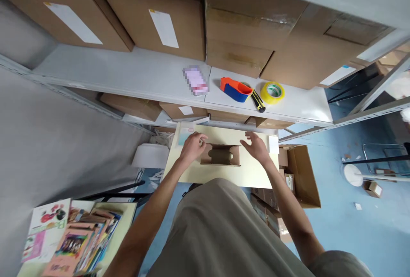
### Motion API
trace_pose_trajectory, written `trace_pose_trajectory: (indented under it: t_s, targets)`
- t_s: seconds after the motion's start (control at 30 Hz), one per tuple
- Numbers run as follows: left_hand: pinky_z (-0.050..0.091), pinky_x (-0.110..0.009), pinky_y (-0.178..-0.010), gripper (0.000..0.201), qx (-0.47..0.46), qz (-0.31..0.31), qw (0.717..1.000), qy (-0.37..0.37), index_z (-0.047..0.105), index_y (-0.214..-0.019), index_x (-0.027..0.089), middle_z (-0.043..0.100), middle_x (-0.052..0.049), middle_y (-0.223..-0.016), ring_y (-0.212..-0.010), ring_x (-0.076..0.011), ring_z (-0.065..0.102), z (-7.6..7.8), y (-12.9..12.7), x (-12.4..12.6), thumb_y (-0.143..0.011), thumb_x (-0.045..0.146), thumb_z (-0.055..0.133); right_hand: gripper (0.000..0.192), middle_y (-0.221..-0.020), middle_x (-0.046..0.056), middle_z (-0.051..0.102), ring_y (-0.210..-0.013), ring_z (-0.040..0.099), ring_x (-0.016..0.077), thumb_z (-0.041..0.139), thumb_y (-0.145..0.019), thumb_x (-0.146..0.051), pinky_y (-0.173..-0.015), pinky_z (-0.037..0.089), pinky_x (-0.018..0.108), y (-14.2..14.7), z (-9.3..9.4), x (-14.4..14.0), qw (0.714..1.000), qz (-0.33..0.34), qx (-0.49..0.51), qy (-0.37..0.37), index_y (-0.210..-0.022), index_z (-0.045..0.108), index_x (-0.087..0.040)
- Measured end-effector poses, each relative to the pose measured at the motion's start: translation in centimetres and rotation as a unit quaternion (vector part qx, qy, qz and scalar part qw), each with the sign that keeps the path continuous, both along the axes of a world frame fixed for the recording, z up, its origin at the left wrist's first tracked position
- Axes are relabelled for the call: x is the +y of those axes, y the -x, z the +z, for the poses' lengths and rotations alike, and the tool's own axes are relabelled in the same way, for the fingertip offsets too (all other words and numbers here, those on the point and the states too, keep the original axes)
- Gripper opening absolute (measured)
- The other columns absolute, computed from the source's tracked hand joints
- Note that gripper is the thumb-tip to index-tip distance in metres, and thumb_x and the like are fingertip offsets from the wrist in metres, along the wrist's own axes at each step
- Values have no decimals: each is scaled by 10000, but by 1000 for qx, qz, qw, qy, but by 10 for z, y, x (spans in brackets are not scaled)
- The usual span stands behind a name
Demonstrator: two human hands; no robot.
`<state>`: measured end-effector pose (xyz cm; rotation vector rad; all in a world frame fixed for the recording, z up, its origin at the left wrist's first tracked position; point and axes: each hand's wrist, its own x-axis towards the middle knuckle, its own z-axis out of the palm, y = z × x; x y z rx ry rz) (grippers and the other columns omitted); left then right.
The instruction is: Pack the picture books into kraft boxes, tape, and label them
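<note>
On a pale yellow table (253,174) stands a small cardboard box (236,155), its top unfolded so the inside shows. A dark, rounded, roll-like object (219,156) lies within; its exact kind is unclear. My left hand (194,145) hovers at the box's left end, fingers bent but apart, with nothing in them. Just beyond the right end is my right hand (256,146), its thumb and fingers spread and holding nothing. White paper (273,144) lies near the table's right edge, and a bluish sheet (185,135) sits at its far left corner.
A grey shelf (134,70) ahead carries large cartons (173,16), a phone (195,80), an orange-and-blue tape dispenser (235,90), a utility knife (258,101) and yellow tape (272,92). An open carton (304,179) stands right; books (73,243) lie at lower left.
</note>
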<state>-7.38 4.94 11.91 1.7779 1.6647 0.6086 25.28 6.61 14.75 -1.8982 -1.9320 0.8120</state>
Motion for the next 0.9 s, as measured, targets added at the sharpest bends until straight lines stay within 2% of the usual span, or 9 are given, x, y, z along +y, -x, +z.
trace_pose_trajectory:
  t_s: [0.1,0.2,0.3,0.43,0.53,0.6,0.67,0.77,0.9]
  targets:
    - [635,-381,-939,162,-44,13,997,-69,804,-1108,246,850,-69,-1076,-943,-257,790,46,-16,41,-967,240,724,470,-1480,223,759,-1383,740,401,714,-1073,-387,-1176,605,570,20,55,58,985,57,-32,-162,-1492,681,-174]
    - [610,-356,-893,190,-85,39,990,-108,802,-1171,239,832,-51,-980,-859,-228,764,85,-40,78,-1007,260,708,528,-1603,264,674,-1509,633,431,667,-1090,-332,-1283,497,630,52,91,119,971,80,-110,-197,-1574,611,-128]
    - [597,-355,-901,168,-107,59,985,-121,792,-1162,228,817,-41,-939,-827,-218,747,104,-60,99,-1018,252,710,628,-1636,343,627,-1561,589,453,691,-1069,-271,-1326,429,630,83,99,162,970,69,-214,-95,-1617,529,-10]
    - [604,-358,-927,173,-135,71,982,-111,767,-1187,221,812,-40,-952,-855,-214,752,101,-69,101,-1031,227,692,587,-1493,370,717,-1478,676,426,614,-1122,-223,-1329,408,589,101,92,183,963,59,-259,-39,-1618,486,62]
    - [622,-349,-947,212,-183,73,976,-94,741,-1201,220,821,-50,-1020,-930,-210,771,84,-66,83,-1011,167,662,520,-1413,339,758,-1382,730,432,591,-1141,-246,-1254,485,597,94,84,169,976,26,-205,-72,-1588,512,7]
    - [638,-348,-973,223,-233,82,965,-89,724,-1221,221,826,-61,-1073,-1002,-211,785,71,-63,61,-1016,176,650,494,-1345,288,779,-1278,759,423,622,-1150,-369,-1174,552,593,85,74,142,989,13,-118,-91,-1530,550,-62]
    - [652,-364,-1017,215,-290,93,948,-93,708,-1256,224,824,-75,-1120,-1075,-220,793,59,-62,31,-1050,261,658,513,-1227,202,793,-1129,773,372,652,-1133,-565,-1093,603,553,77,61,102,995,30,6,-99,-1423,595,-145]
    - [661,-387,-1068,271,-356,102,924,-91,688,-1245,232,811,-92,-1200,-1138,-230,794,44,-65,-18,-1057,424,717,613,-1092,95,773,-991,735,287,649,-1052,-815,-988,642,454,75,36,31,974,69,203,-71,-1258,609,-239]
    - [673,-369,-1036,327,-375,129,916,-62,670,-1118,236,789,-68,-1130,-1063,-213,789,29,-65,-64,-1019,525,786,682,-1144,72,753,-1023,721,247,634,-998,-903,-972,637,389,89,8,-37,951,47,306,6,-1244,570,-270]
